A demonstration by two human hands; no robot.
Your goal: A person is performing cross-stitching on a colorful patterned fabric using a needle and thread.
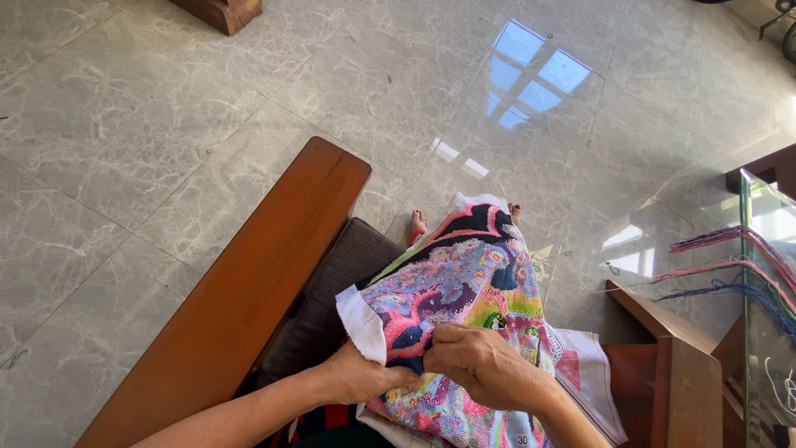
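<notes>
**Mid-stitch on the cross-stitch cloth**

Evidently the work was in the stitching step: the person sat in a wooden armchair [249, 299] with a large cross-stitch cloth [464, 274] spread over the lap and draped down toward the bare feet [419, 222] on the marble floor [124, 124]. The left hand [361, 377] gripped the cloth from beneath, near its folded white edge, fingers closed on the fabric. The right hand [481, 365] lay on top with its grip pinched at a dark blue patch; whether a needle sat between the fingertips was too small to tell. By my judgement, the next move called for a steady pull through the weave while the lower hand kept the fabric taut.

The cloth looked mostly filled, with swirling pink, purple, dark blue and green shapes and a black band near the far end; only the border stayed white. Skeins of pink and blue thread [738, 265] hung over a glass tabletop [759, 332] at the right, well apart from the hands.
</notes>
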